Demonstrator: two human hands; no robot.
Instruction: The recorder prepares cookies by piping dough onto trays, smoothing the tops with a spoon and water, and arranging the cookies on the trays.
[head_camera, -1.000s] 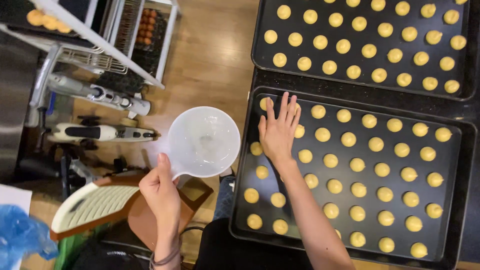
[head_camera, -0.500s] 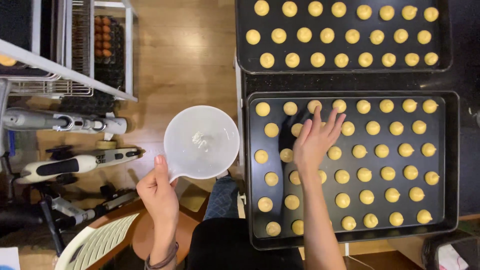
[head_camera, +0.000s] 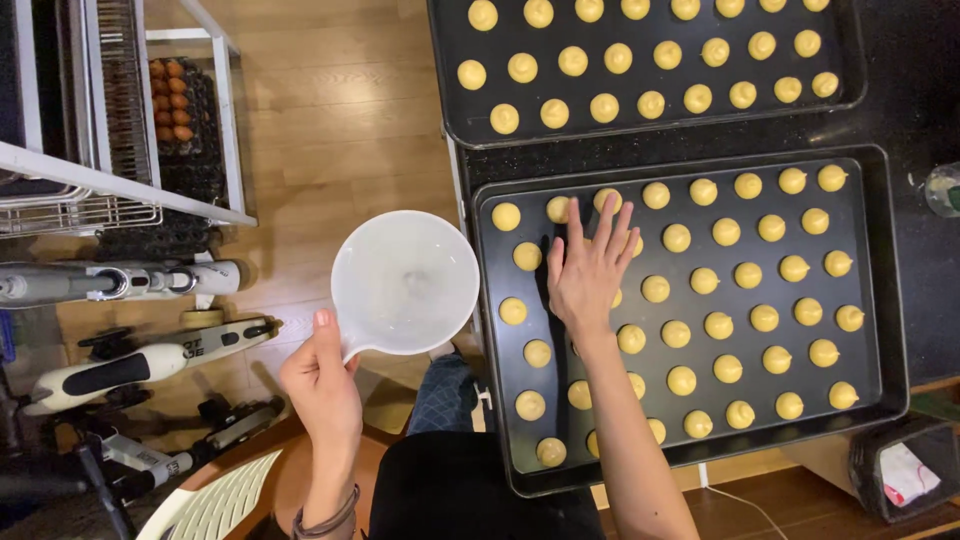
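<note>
Down over the near black rectangular metal baking tray (head_camera: 880, 300), the right hand (head_camera: 587, 272) lies open with its fingers spread and pointing away from the person, palm down on the tray's left part. It rests among the small round pale-yellow dough mounds (head_camera: 716, 325) that stand in rows there, and covers one or two of them (whether the palm presses them or only hovers just above cannot be told). The mounds to the right of the hand stand apart from one another in even lines.

The left hand (head_camera: 322, 385) is closed round the short handle of a white translucent round plastic scoop-bowl (head_camera: 405, 283), thumb along the handle's top. The bowl is held level, out over the light wooden floor (head_camera: 330, 130), just beside the near tray's left edge and not touching it. Its inside looks almost bare, with a faint smear at the centre.

A second black baking tray (head_camera: 850, 60) with the same yellow mounds lies beyond the near one, just apart from it. At the far left stand a white wire rack (head_camera: 120, 190) holding a tray of brown eggs (head_camera: 170, 100), and below it several grey-and-white handheld appliances (head_camera: 130, 365) lie on the floor.
</note>
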